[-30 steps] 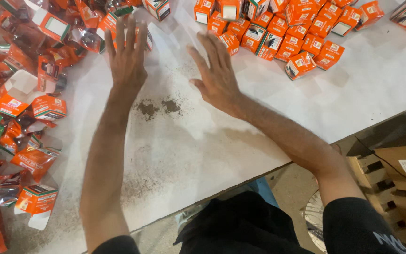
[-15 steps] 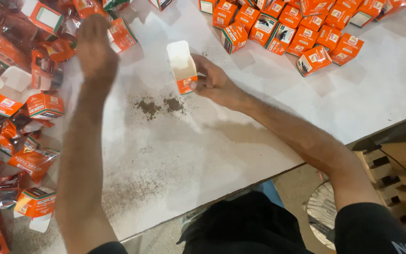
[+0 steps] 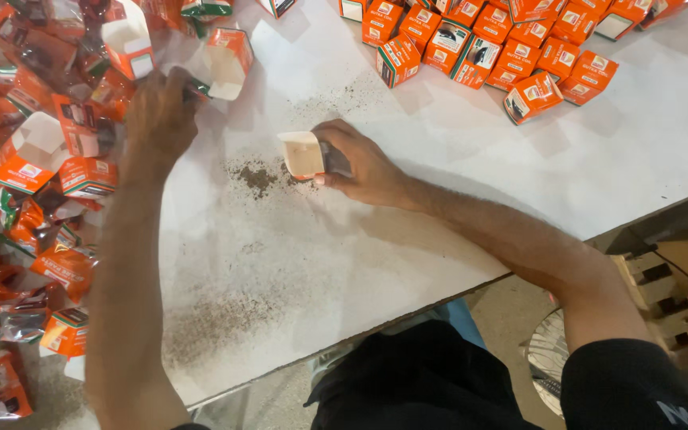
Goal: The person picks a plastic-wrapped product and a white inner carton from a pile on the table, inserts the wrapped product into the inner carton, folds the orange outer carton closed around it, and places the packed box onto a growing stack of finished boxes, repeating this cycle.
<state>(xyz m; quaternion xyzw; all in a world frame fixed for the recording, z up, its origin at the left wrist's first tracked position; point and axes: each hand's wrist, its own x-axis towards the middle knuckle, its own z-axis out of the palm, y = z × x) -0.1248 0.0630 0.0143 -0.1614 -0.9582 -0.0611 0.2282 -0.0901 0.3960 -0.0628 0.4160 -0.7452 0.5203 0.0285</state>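
Right hand (image 3: 364,163) grips 1 small open carton (image 3: 304,154), fingers wrapped round its body, open mouth turned left toward the left arm, pale inside showing. Carton sits low over the white table (image 3: 439,207), just right of a patch of dark spilled grains (image 3: 256,173); cannot tell if it touches the surface. Right forearm runs from lower right across the table edge.

Left hand (image 3: 159,118) reaches up-left into the heap of orange foil packets (image 3: 9,239), fingers curled down, back of hand to camera. Looks closed on something at the heap's edge, but what it pinches is hidden under the knuckles, so cannot tell. Just beside its fingertips lies another open orange carton (image 3: 228,60), mouth facing lower left, a green and dark scrap at its lower left corner. A 3rd open carton (image 3: 127,38) lies further up-left, and a 4th (image 3: 29,151) left of the wrist, all among the packets.

Closed orange cartons (image 3: 487,48) are packed in rows at the top right of the table, well apart from both hands. More dark grains are scattered near the table's front edge (image 3: 224,318) and above the held carton. Brown cardboard boxes (image 3: 678,287) stand below the table at right. Person wears dark clothing (image 3: 439,382).
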